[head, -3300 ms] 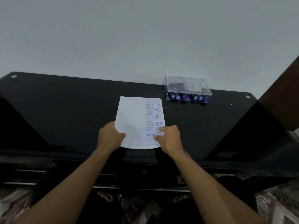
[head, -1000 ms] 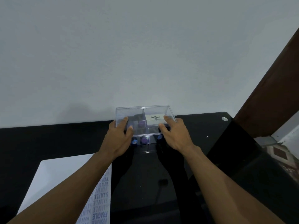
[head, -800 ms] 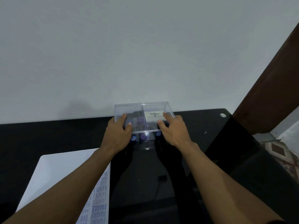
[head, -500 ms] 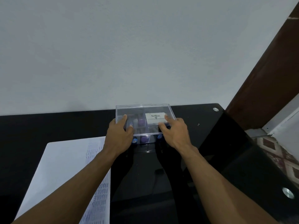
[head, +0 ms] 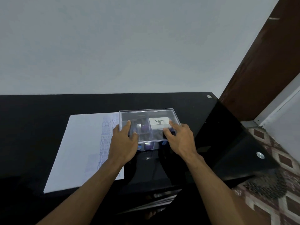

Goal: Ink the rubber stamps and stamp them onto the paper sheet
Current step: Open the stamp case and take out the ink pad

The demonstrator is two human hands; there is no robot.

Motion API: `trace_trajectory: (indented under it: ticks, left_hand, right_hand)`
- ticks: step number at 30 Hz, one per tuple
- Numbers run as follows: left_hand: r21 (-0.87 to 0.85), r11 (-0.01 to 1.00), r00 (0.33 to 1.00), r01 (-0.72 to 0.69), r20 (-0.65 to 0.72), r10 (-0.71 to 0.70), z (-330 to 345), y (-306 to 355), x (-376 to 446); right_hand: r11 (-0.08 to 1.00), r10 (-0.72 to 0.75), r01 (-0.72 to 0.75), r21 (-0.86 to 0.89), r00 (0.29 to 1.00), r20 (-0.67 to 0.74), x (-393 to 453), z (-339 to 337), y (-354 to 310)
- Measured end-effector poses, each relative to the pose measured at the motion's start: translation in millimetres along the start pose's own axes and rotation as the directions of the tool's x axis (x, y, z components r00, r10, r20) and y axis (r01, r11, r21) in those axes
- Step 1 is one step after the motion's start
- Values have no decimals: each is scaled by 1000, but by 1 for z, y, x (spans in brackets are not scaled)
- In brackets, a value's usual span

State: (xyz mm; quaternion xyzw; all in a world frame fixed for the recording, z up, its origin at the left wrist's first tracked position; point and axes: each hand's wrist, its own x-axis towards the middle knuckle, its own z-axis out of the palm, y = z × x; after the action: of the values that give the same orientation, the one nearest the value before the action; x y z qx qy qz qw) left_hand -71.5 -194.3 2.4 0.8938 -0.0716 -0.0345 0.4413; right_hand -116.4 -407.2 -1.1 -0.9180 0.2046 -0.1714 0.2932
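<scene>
both hands, left hand point(head: 124, 143) and right hand point(head: 180, 140), gripped the clear plastic stamp box point(head: 148, 125) on the black glass desk point(head: 40, 108), lid on. the white paper sheet point(head: 78, 151) just left of it was part-stamped down its right side; blank area left, no stamp out yet.

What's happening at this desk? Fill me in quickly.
A person has both hands on a clear plastic box of rubber stamps on a black glass desk. The left hand grips its left side and the right hand its right side; the lid looks closed. Purple-capped stamps show through the front wall, with an Artline ink pad inside. The paper sheet lies to the left, its right part already covered in blue stamp prints.
</scene>
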Motion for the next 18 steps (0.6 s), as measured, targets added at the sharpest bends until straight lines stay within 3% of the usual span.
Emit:
trace_trajectory:
  ticks: [18]
  left_hand:
    - [-29, 1000, 1000, -6, 31, 7, -9, -7, -54]
  right_hand:
    - [1000, 4, -4, -15, 1000, -23, -61, -17, 0]
